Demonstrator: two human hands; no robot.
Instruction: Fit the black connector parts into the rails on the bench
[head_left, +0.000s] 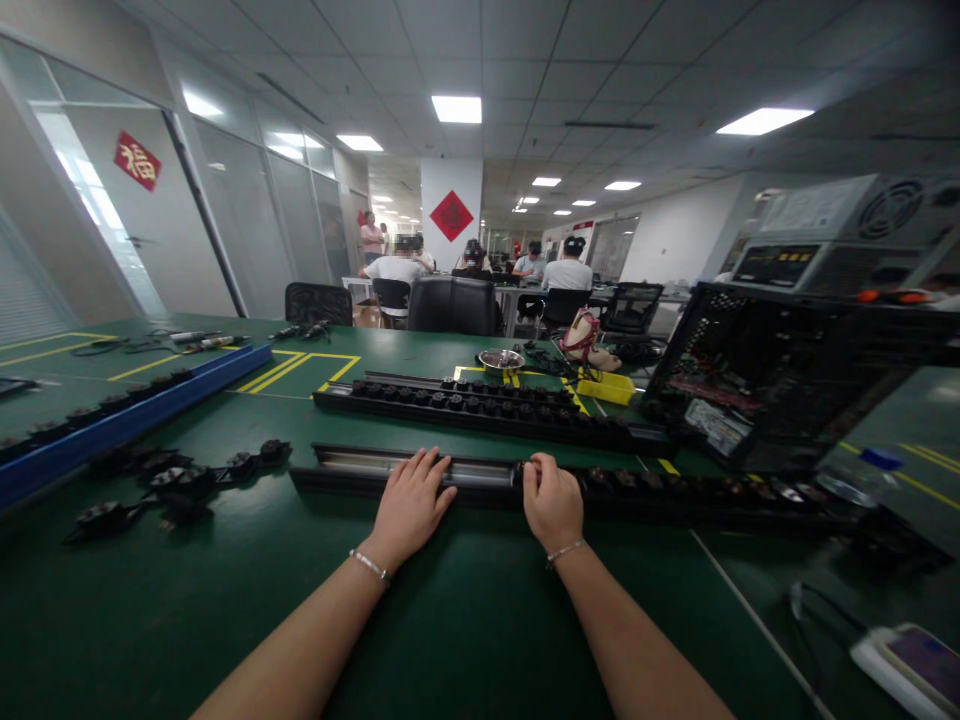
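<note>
A long black rail (352, 470) lies across the green table (225, 600) in front of me, its right part filled with a row of black roller pieces (675, 488). My left hand (409, 505) rests flat on the rail's bare section, fingers stretched out and holding nothing. My right hand (551, 500) is curled, its fingertips pressed on the first roller piece at the row's left end. A second black rail (480, 405) full of rollers lies parallel just behind. Loose black roller pieces (172, 485) are scattered to the left.
A blue rail (127, 420) with rollers runs along the left. An open black computer case (780, 375) stands at the right with a power supply (847, 235) on top. A metal bowl (501, 360) and yellow tray (607, 388) sit behind. People sit at desks far back. A phone (911, 660) lies lower right.
</note>
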